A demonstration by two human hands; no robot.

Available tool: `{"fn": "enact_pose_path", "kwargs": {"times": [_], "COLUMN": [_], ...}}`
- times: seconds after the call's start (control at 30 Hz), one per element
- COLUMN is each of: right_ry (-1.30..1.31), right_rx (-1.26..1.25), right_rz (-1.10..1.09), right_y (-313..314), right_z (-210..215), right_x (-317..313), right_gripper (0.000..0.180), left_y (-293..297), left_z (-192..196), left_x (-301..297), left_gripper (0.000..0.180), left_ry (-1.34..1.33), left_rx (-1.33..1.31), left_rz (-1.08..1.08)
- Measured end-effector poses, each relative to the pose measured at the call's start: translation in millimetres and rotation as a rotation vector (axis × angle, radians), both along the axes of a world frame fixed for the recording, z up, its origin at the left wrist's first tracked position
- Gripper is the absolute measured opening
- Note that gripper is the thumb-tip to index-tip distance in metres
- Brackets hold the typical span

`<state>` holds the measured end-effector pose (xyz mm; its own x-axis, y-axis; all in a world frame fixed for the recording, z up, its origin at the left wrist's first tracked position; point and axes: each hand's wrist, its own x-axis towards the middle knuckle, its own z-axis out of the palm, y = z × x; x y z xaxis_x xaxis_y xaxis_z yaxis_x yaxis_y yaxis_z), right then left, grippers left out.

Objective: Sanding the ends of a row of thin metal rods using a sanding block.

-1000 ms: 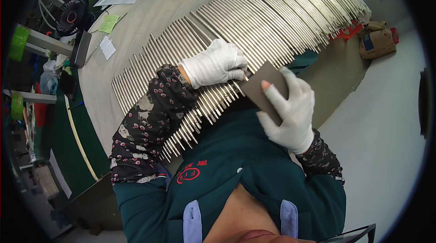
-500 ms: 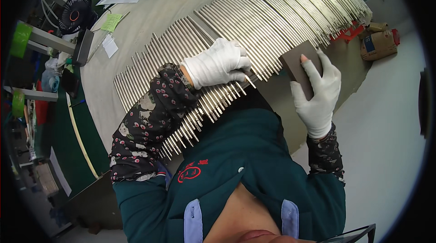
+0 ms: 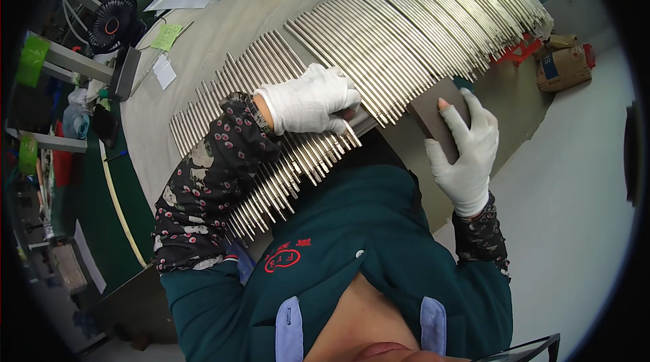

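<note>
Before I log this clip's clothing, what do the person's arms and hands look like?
The left hand and right hand wear white gloves, with a fingertip bare on the right. Next come black oversleeves; the left one shows reddish dots and pale figures, the right one small pale marks. Beyond them are dark green sleeves.

Glare on metal rods [image 3: 467, 13], dim left side, fisheye bending, black corners

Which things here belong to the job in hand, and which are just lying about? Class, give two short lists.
Belong to the job:
- rods, some under the left hand
- block, held in the right hand

Apparently just lying or standing about:
- fan
- green note
- white slip
- brown package
</note>
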<state>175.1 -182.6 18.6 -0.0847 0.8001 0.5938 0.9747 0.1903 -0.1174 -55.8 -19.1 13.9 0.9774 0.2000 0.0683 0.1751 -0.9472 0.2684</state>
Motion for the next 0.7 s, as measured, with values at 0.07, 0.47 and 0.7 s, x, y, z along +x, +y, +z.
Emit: {"fn": "enact_pose_path", "kwargs": {"times": [0.07,0.47,0.7], "right_ry": [-0.002,-0.106,-0.023], "right_rx": [-0.015,-0.170,-0.219], "right_rz": [0.003,0.054,0.226], "right_y": [-2,9,4], "right_z": [2,18,12], "right_x": [-3,-34,-45], "right_gripper": [0.058,0.052,0.052], "left_y": [3,8,6], "left_z": [-6,-23,-21], "left_x": [3,6,9], "left_gripper": [0.026,0.021,0.022], "left_ry": [-0.063,-0.306,-0.301], "left_rx": [-0.183,-0.196,-0.234], "left_rz": [0.073,0.044,0.070]}}
